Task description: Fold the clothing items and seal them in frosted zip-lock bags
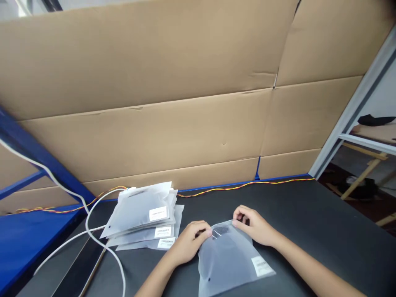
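Observation:
A frosted plastic bag (230,264) with a white label near its lower right corner lies on the black tabletop in front of me. Something dark shows through near its top edge. My left hand (193,241) pinches the bag's upper left corner between thumb and fingers. At the upper right of the same edge, my right hand (252,225) is closed on the bag with a similar pinch. Left of my hands sits a stack of similar frosted bags (139,210), several of them, with white labels facing up.
A white cable (88,214) loops over the table's left side, beside a dark flat strip (82,268). Twisted red and yellow wires (222,187) run along the back edge. Cardboard panels (173,136) wall off the back. A metal post (349,111) rises at right.

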`<action>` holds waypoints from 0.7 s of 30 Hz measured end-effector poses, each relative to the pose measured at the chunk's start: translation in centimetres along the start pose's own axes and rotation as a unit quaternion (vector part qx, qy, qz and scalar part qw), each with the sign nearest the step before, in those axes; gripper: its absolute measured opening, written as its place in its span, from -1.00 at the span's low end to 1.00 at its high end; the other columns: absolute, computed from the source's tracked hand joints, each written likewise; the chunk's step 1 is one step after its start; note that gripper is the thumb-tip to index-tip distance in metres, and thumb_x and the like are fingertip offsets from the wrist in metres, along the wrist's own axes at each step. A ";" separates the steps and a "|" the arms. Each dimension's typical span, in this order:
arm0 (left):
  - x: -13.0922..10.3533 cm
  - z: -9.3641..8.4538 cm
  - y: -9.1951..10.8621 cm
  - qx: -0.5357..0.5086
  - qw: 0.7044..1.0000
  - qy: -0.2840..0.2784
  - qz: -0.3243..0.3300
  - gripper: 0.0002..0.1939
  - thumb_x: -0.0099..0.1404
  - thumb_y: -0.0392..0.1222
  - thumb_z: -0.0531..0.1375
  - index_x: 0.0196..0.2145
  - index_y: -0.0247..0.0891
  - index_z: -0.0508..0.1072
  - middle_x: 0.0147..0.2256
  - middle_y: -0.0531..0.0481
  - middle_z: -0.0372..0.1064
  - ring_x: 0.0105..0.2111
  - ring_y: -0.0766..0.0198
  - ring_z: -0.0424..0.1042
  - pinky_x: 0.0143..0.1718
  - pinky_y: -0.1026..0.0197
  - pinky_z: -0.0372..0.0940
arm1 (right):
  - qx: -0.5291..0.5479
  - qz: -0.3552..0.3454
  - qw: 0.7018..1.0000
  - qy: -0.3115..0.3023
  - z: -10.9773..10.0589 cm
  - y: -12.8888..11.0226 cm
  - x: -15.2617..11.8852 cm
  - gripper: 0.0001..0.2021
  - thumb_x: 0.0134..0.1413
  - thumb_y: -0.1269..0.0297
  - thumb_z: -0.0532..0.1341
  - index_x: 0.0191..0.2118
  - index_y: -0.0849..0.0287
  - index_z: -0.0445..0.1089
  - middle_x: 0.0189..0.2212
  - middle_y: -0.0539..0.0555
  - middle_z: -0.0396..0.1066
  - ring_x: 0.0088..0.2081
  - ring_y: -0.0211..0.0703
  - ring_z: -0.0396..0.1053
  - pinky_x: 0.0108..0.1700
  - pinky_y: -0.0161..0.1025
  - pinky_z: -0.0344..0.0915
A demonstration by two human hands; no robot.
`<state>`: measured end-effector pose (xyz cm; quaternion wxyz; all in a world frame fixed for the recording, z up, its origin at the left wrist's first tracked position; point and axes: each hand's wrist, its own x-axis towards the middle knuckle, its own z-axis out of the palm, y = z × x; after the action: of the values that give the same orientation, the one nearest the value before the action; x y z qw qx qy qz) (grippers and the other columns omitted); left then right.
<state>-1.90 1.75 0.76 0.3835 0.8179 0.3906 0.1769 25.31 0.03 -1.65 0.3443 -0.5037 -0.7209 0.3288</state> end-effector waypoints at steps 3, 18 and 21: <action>0.0 0.0 -0.2 0.008 0.999 0.031 -0.030 -0.60 0.48 0.03 -0.05 -0.36 -0.20 0.43 -0.37 0.06 0.35 -0.24 0.19 0.33 -0.16 0.22 0.18 | -0.044 0.042 0.998 0.021 -0.7 0.5 -0.1 -0.83 0.19 0.12 0.20 -0.26 0.11 0.40 -0.34 0.00 0.38 -0.32 -0.17 0.32 -0.26 -0.27 0.23; -0.4 -1.1 1.5 -0.090 0.988 -0.118 0.041 -0.65 0.38 0.10 0.14 -0.01 -0.12 0.48 0.00 -0.08 0.36 -0.01 0.13 0.32 0.12 0.10 0.13 | 0.080 0.067 0.993 -0.045 0.3 -0.4 -0.4 -0.70 0.26 0.07 0.11 -0.38 0.16 0.39 -0.47 -0.03 0.33 -0.40 -0.20 0.27 -0.34 -0.29 0.16; 0.1 -0.3 2.1 -0.135 0.988 -0.075 -0.010 -0.62 0.42 0.02 0.09 0.11 -0.12 0.38 0.03 -0.09 0.35 -0.07 0.18 0.35 0.04 0.15 0.20 | 0.161 0.053 0.985 -0.036 1.6 -1.3 -0.7 -0.75 0.23 0.07 0.16 -0.31 0.15 0.35 -0.48 -0.07 0.27 -0.40 -0.23 0.23 -0.32 -0.31 0.16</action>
<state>-0.99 1.14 2.58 0.5203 0.7659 0.3411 0.1625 23.49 -1.16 -1.54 0.3770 -0.4666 -0.6429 0.4762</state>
